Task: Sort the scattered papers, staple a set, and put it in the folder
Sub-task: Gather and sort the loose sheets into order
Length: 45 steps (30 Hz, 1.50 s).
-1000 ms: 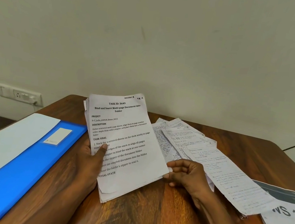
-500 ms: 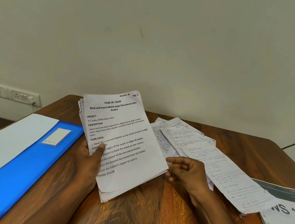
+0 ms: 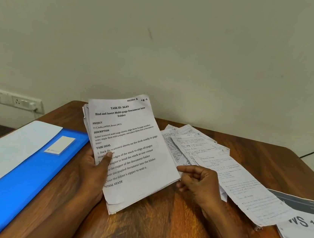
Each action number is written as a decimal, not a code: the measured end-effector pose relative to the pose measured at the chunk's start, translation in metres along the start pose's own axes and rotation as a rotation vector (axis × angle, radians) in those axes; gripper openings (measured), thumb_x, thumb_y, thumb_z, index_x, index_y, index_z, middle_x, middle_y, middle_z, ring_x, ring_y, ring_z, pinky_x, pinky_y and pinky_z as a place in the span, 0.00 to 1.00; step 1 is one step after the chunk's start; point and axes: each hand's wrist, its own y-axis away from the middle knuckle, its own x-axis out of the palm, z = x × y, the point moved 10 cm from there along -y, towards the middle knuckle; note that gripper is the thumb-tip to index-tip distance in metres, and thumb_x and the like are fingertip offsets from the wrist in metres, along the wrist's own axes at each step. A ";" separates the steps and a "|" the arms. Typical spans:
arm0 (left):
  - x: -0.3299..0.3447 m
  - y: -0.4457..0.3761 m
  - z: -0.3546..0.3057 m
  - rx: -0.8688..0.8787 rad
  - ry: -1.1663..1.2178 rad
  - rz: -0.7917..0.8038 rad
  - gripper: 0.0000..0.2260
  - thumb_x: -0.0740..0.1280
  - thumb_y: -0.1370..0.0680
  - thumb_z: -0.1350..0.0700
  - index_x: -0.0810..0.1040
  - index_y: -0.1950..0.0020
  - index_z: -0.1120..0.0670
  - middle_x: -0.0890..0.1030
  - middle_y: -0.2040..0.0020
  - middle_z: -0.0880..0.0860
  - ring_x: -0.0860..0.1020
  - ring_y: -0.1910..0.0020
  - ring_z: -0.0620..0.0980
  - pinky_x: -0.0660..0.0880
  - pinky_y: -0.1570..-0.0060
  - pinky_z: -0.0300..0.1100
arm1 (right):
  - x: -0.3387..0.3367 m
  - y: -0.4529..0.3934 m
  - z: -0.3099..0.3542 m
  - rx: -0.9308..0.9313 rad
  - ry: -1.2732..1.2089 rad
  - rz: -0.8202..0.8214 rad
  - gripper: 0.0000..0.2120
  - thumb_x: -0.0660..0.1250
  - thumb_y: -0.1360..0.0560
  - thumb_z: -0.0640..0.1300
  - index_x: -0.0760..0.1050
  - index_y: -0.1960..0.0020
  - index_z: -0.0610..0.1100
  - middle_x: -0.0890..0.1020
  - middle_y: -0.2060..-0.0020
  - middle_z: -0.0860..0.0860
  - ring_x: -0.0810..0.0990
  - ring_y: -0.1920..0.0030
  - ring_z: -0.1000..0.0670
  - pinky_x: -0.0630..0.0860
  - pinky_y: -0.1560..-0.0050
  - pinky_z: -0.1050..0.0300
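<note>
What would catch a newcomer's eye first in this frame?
The printed stack of papers at centre, raised off the wooden table in the left hand, with the right hand at its right edge. Then the bright blue folder lying at left, and handwritten sheets fanned out at right.
</note>
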 end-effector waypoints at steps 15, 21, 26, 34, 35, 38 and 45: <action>-0.002 0.000 0.002 -0.013 -0.012 -0.009 0.10 0.71 0.19 0.61 0.81 0.38 0.55 0.87 0.44 0.55 0.87 0.47 0.58 0.82 0.46 0.64 | -0.003 -0.002 -0.009 0.053 -0.052 0.005 0.09 0.70 0.21 0.31 0.86 0.47 0.40 0.87 0.62 0.38 0.85 0.65 0.41 0.86 0.62 0.49; -0.002 0.000 0.000 -0.007 0.003 -0.008 0.12 0.71 0.19 0.62 0.81 0.36 0.55 0.87 0.44 0.54 0.87 0.48 0.57 0.84 0.50 0.56 | -0.003 -0.002 -0.007 0.053 -0.098 0.001 0.08 0.73 0.23 0.33 0.87 0.48 0.41 0.88 0.57 0.41 0.85 0.62 0.40 0.86 0.62 0.50; 0.000 0.001 0.000 0.000 -0.003 -0.005 0.12 0.70 0.19 0.62 0.81 0.36 0.55 0.87 0.43 0.55 0.87 0.47 0.57 0.83 0.49 0.57 | 0.002 -0.003 -0.013 0.078 -0.090 0.038 0.18 0.81 0.31 0.34 0.85 0.43 0.42 0.87 0.57 0.39 0.86 0.63 0.40 0.85 0.63 0.54; 0.003 0.003 -0.003 -0.001 0.016 0.012 0.13 0.70 0.19 0.63 0.80 0.34 0.57 0.87 0.43 0.55 0.86 0.47 0.57 0.84 0.49 0.56 | 0.002 -0.006 -0.022 0.146 -0.066 0.042 0.11 0.70 0.21 0.31 0.84 0.42 0.39 0.89 0.56 0.41 0.88 0.62 0.43 0.86 0.61 0.56; 0.003 0.003 -0.003 -0.005 0.021 0.024 0.13 0.70 0.19 0.62 0.80 0.34 0.56 0.87 0.43 0.55 0.86 0.47 0.57 0.84 0.49 0.56 | 0.002 -0.006 -0.021 0.145 -0.079 0.045 0.11 0.69 0.21 0.32 0.84 0.42 0.41 0.89 0.56 0.42 0.87 0.62 0.43 0.85 0.61 0.56; 0.009 0.004 0.000 -0.023 0.015 0.082 0.12 0.70 0.19 0.62 0.79 0.35 0.55 0.87 0.43 0.55 0.86 0.46 0.59 0.83 0.47 0.60 | 0.003 -0.004 -0.015 0.127 -0.167 0.062 0.09 0.73 0.22 0.37 0.85 0.43 0.42 0.89 0.53 0.42 0.87 0.57 0.43 0.85 0.56 0.53; 0.014 0.006 -0.001 0.000 0.002 0.096 0.12 0.70 0.19 0.63 0.79 0.36 0.57 0.87 0.43 0.57 0.86 0.47 0.60 0.81 0.45 0.65 | 0.012 0.001 -0.017 0.207 -0.221 0.269 0.19 0.67 0.23 0.23 0.80 0.37 0.37 0.87 0.46 0.39 0.87 0.46 0.40 0.87 0.52 0.51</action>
